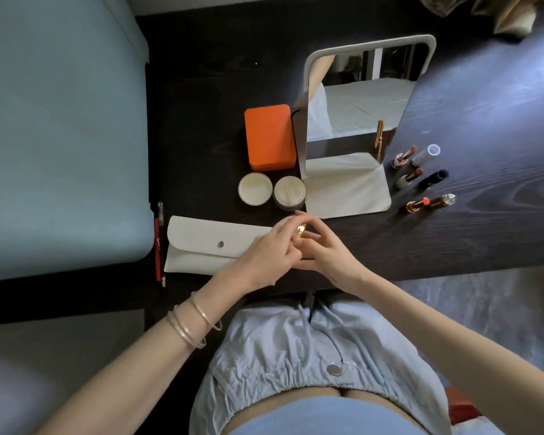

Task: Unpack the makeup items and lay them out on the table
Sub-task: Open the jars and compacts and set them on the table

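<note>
Small gold makeup piece (301, 231), likely a lipstick or its cap, caught between both hands just above the near edge of the dark wooden table (201, 89), most of it hidden by fingers. Left hand (264, 255) curled closed around it from the left, fingertips pinching the gold part; thin bangles (189, 324) on that wrist. Right hand (324, 249) closed on it from the right, thumb and forefinger meeting over the top, remaining fingers loosely spread. Directly under and to the left of the hands, a flat white snap pouch (201, 243), flap shut. Beside the pouch's left end, a red pencil (157, 249) and a clear-capped pen (161, 215) lying along the table edge. Beyond the hands, an open powder jar (289, 192) with its lid (255, 188) touching alongside, then an orange case (269, 136). Standing mirror (358, 98) on a white base to the right of those. Further right, three opened lipsticks (404, 157) with their caps (426, 152) lying next to them, in rows, well apart from the hands.
</note>
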The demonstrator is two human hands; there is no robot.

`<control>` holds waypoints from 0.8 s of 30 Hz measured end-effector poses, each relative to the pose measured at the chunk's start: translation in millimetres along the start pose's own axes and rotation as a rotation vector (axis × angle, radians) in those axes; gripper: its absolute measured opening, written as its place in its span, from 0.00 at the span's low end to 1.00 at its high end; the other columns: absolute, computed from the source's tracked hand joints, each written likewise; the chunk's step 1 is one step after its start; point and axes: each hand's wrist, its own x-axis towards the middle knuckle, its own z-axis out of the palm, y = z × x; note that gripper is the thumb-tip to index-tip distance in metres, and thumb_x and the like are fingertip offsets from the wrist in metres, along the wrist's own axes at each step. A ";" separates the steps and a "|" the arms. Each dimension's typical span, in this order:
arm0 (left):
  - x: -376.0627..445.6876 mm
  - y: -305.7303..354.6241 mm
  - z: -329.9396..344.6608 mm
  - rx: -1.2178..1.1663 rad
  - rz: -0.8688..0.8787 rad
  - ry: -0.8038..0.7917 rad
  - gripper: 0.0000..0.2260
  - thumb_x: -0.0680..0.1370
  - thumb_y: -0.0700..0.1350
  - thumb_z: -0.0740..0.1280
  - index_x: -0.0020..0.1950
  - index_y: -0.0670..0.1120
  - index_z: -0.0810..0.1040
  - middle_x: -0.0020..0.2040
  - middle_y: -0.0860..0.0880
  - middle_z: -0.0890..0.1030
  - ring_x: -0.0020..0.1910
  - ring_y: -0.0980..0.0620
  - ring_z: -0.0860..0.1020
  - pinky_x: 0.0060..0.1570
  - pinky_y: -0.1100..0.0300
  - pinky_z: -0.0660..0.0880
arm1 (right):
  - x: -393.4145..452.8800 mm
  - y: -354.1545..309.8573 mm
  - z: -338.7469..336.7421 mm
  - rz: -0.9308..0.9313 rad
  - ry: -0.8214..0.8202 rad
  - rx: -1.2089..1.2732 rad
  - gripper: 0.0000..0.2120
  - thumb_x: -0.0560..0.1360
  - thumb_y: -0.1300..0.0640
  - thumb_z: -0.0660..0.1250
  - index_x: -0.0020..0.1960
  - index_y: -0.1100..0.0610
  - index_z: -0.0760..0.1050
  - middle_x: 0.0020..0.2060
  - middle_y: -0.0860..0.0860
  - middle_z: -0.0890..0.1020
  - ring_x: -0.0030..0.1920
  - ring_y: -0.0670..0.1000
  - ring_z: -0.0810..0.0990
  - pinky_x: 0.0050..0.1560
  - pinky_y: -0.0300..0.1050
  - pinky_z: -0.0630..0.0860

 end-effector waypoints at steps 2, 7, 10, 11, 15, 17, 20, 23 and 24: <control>-3.8 0.0 -13.1 -0.008 0.003 0.033 0.26 0.78 0.39 0.57 0.75 0.54 0.58 0.72 0.49 0.67 0.66 0.50 0.70 0.62 0.56 0.70 | -1.4 -12.4 1.1 -0.002 -0.074 0.005 0.24 0.76 0.67 0.62 0.68 0.51 0.66 0.55 0.59 0.79 0.54 0.54 0.81 0.52 0.51 0.80; -7.3 3.8 -28.4 0.009 0.014 0.025 0.27 0.79 0.42 0.57 0.77 0.54 0.53 0.70 0.49 0.70 0.61 0.51 0.74 0.60 0.55 0.73 | 0.3 -33.1 6.5 0.020 -0.118 0.034 0.20 0.76 0.64 0.62 0.66 0.50 0.66 0.51 0.55 0.80 0.51 0.55 0.82 0.53 0.55 0.80; -4.9 4.4 -27.5 0.035 0.012 -0.025 0.27 0.80 0.44 0.58 0.77 0.52 0.51 0.70 0.48 0.70 0.64 0.49 0.73 0.62 0.52 0.72 | 0.1 -36.1 7.6 0.013 -0.080 -0.073 0.19 0.78 0.65 0.60 0.66 0.52 0.64 0.53 0.57 0.78 0.50 0.54 0.82 0.53 0.53 0.80; -4.2 4.6 -27.1 0.043 0.002 -0.055 0.28 0.79 0.44 0.58 0.77 0.51 0.51 0.70 0.47 0.70 0.65 0.48 0.72 0.63 0.51 0.71 | -0.1 -35.5 7.6 0.017 -0.074 -0.110 0.19 0.78 0.64 0.59 0.66 0.52 0.63 0.54 0.57 0.78 0.50 0.53 0.82 0.53 0.52 0.80; -1.1 6.9 -25.7 0.091 -0.041 -0.119 0.29 0.77 0.44 0.60 0.76 0.51 0.53 0.63 0.45 0.75 0.57 0.46 0.76 0.57 0.48 0.74 | -2.1 -29.6 8.3 0.047 -0.092 -0.177 0.20 0.79 0.63 0.57 0.69 0.53 0.61 0.52 0.53 0.78 0.49 0.48 0.82 0.57 0.50 0.79; -0.4 9.3 -23.1 0.140 -0.049 -0.145 0.29 0.77 0.44 0.61 0.75 0.51 0.54 0.60 0.46 0.76 0.53 0.47 0.77 0.53 0.50 0.75 | -2.1 -25.4 9.1 0.063 -0.092 -0.179 0.19 0.79 0.64 0.57 0.69 0.54 0.60 0.51 0.53 0.78 0.48 0.46 0.82 0.56 0.49 0.79; 0.3 9.8 -14.3 0.157 -0.058 -0.152 0.27 0.78 0.45 0.61 0.75 0.49 0.54 0.62 0.45 0.75 0.55 0.47 0.77 0.52 0.54 0.75 | 0.9 -17.2 11.8 0.093 -0.042 -0.137 0.18 0.79 0.64 0.57 0.67 0.56 0.60 0.46 0.53 0.78 0.41 0.43 0.81 0.50 0.44 0.81; 1.3 8.2 -10.6 0.174 -0.064 -0.155 0.25 0.79 0.44 0.58 0.75 0.49 0.54 0.64 0.44 0.74 0.58 0.44 0.75 0.54 0.52 0.74 | 4.6 -7.9 13.3 0.117 -0.018 -0.081 0.16 0.79 0.62 0.58 0.66 0.57 0.60 0.47 0.53 0.77 0.41 0.45 0.82 0.48 0.45 0.81; 1.4 7.4 -10.8 0.203 -0.058 -0.184 0.25 0.80 0.44 0.58 0.75 0.49 0.54 0.65 0.44 0.73 0.59 0.43 0.75 0.56 0.51 0.73 | 4.8 -4.7 13.7 0.125 -0.027 -0.063 0.15 0.80 0.62 0.57 0.66 0.58 0.60 0.48 0.54 0.76 0.43 0.46 0.81 0.50 0.46 0.81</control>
